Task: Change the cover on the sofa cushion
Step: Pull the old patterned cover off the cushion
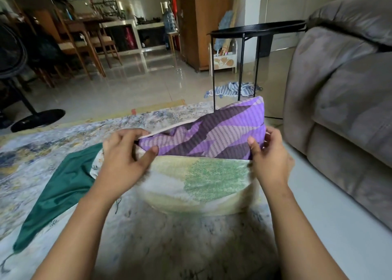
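Head view: a person seated on the floor works at a sofa cushion with both bare hands. The purple cushion [222, 133], patterned in dark and light zigzag bands, stands about half out of the open mouth of a pale cover [201, 182] of cream, yellow and green. The cover's lower end rests on a marbled blue, grey and yellow rug [169, 237], directly in front of the person.

The left hand [125, 158] grips the left end of the cover's opening, its fingers curled over the far lip and its thumb stretched across onto the purple fabric just above the near lip. The right hand [269, 158] holds the right end of the opening, thumb upright against the cushion and fingers curled behind it; how much cloth those fingers hold is hidden.

A dark green cloth [61, 197] lies spread on the rug to the left, one end touching the cover beneath the left wrist. A grey sofa [343, 84] fills the right side of the room, near the cushion but apart from it. Behind the cushion stands a black side table [256, 28] on thin legs, with a blue-and-white striped cloth [229, 89] crumpled on the glossy tiled floor at its feet. The round black base of a fan [38, 119] sits at far left, well apart.
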{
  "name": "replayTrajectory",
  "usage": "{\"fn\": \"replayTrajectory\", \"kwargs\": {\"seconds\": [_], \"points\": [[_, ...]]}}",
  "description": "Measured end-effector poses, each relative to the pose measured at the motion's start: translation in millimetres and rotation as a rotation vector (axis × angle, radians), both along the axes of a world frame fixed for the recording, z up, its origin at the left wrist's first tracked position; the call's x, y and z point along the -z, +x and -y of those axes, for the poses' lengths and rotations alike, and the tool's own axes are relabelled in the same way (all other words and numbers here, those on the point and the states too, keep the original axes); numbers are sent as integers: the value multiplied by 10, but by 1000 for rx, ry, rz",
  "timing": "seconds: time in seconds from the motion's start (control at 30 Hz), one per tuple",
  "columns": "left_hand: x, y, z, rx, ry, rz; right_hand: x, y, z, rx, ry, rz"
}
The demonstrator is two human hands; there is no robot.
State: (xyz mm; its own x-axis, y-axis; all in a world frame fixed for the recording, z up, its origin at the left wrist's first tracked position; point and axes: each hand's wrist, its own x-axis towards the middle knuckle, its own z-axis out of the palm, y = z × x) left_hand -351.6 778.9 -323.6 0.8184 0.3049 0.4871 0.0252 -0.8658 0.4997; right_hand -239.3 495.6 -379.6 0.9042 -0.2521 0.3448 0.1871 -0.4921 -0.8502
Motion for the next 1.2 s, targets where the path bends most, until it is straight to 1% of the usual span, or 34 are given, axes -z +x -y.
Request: {"fn": "replayTrajectory", "kwargs": {"seconds": [0.03,0.1,0.2,0.27,0.33,0.4,0.47,0.53,0.6,0.67,0.77,0.83,0.9,1.0,1.07,1.13,1.2], "points": [[38,-18,19,34,-29,42,-31,-40,-32,38,-23,31],[61,-51,93,90,-111,114,-157,-173,-133,77,-108,182],[97,-98,199,166,-192,204,-390,-486,-376,-55,-329,475],[111,-145,284,224,-244,245,-437,-681,-572,-174,-473,590],[113,-192,368,312,-271,288,-375,-754,-706,-289,-564,609],[115,-226,401,380,-323,301,-318,-752,-741,-397,-604,523],[137,-234,330,396,-348,272,-301,-713,-736,-430,-627,450],[129,-236,191,355,-343,208,-320,-683,-716,-417,-573,452],[99,-233,56,277,-350,172,-352,-662,-704,-402,-477,443],[64,-224,13,216,-323,182,-377,-652,-705,-376,-411,455],[84,-162,-5,143,-307,231,-445,-648,-657,-270,-356,499],[203,-63,-93,66,-355,262,-506,-601,-531,-227,-195,464],[405,13,-128,32,-371,223,-545,-526,-373,-201,-24,453],[789,83,-26,53,-451,101,-499,-450,-275,-189,96,450],[881,98,112,47,-464,129,-439,-444,-281,-183,142,467],[748,101,264,85,-487,210,-416,-397,-253,-177,220,514],[517,34,464,186,-585,208,-424,-322,-198,-168,296,517]]}}
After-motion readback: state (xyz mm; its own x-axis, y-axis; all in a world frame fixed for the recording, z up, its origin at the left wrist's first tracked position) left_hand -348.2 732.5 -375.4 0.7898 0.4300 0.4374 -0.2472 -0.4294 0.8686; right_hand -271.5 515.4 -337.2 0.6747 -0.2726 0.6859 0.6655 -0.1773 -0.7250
